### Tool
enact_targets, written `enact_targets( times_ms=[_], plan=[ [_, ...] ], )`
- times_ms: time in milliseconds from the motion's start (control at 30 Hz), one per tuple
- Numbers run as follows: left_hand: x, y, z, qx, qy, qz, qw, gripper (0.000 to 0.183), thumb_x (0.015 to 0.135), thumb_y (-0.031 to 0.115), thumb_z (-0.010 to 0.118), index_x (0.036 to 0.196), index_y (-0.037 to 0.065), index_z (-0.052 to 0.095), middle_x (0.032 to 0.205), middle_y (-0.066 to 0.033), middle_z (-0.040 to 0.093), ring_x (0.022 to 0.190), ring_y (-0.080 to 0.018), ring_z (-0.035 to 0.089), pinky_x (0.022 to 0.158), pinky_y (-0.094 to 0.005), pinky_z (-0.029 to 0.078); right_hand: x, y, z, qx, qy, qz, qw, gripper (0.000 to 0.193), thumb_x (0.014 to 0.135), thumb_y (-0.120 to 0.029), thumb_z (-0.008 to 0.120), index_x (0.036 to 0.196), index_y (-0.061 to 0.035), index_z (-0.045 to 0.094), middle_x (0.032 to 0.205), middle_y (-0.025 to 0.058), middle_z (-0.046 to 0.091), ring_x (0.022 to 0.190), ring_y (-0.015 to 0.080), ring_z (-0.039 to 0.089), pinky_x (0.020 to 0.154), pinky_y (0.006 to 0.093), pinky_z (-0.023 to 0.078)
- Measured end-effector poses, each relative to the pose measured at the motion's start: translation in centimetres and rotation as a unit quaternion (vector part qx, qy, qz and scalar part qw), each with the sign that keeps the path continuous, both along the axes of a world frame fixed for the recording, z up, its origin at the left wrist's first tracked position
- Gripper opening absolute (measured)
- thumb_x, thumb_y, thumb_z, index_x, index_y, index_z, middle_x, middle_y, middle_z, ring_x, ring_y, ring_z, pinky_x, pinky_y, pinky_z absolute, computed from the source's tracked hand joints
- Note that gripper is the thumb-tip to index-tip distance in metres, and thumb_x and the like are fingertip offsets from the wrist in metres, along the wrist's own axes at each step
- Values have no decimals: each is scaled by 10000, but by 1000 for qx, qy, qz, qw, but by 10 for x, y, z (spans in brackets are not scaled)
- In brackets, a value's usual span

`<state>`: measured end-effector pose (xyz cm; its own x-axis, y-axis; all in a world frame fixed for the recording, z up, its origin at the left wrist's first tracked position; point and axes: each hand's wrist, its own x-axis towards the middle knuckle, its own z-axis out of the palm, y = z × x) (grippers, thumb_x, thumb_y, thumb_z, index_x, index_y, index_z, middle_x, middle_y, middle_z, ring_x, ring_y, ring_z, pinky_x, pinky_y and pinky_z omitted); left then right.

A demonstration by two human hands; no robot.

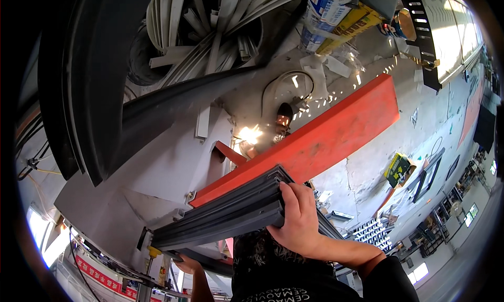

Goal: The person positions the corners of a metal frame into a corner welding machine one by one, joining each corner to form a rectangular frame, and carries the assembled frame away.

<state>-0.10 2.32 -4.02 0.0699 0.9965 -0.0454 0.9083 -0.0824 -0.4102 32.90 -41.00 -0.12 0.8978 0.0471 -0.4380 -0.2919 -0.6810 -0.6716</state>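
Note:
A long dark grey ribbed profile [226, 218] lies slantwise across the lower middle, in front of my body. My right hand [299, 218] grips its near right end, with the fingers bent over the top edge and the thumb along the side. My left hand [190, 264] is lower and to the left, at the underside of the profile's far part; its fingers are closed against the dark edge and partly hidden. Just beyond the profile runs a red beam [325, 134]. A yellow-topped fitting [154, 251] stands by the profile's left end.
Round black bins with pale strips [215, 34] stand at the top left, behind a large dark curved panel [94, 92]. Stacked boxes [336, 18] are at the top. A shoe [284, 114] shows beyond the beam. A green-yellow carton [399, 168] sits on the floor at right.

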Motion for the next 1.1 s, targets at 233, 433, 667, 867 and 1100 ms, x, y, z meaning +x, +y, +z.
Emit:
enact_targets(
  times_ms=[233,433,667,867,1100],
  plan=[
    [-20,9,-7,-9,-41,-43,998,679,1007,512,457,1407,-35,504,1341,-246,579,1189,-412,578,1019,-458,460,-3,1,-1,-14,-17,3,1000,877,574,-120,849,1345,46,465,1233,216,517,1118,415,511,982,484,427],
    [9,-12,1,-27,-64,-53,996,680,1001,499,446,1399,-49,510,1354,-259,573,1193,-426,572,1033,-456,441,-7,4,-2,-20,-26,-8,999,865,560,-94,851,1328,31,472,1230,219,513,1098,420,516,973,474,434],
    [31,-32,18,-49,-190,-93,976,348,917,195,617,1173,-40,616,1142,-254,661,1036,-424,633,892,-456,499,-13,16,0,-63,-56,8,996,799,609,-79,787,1333,21,465,1220,228,523,1151,417,500,1020,448,428],
    [30,-28,13,-11,-182,-137,974,430,780,222,697,1125,-24,619,1086,-235,654,1019,-432,609,908,-499,482,-17,13,-1,-69,-97,8,993,718,658,-80,737,1322,7,478,1221,227,528,1143,441,507,1000,459,429],
    [16,-21,16,1,-203,-189,961,476,707,242,759,1087,3,602,1114,-209,632,1023,-418,597,894,-497,486,-24,23,2,-111,-109,27,987,671,696,-82,713,1323,-2,486,1211,199,550,1152,423,524,989,457,435]
  ],
)
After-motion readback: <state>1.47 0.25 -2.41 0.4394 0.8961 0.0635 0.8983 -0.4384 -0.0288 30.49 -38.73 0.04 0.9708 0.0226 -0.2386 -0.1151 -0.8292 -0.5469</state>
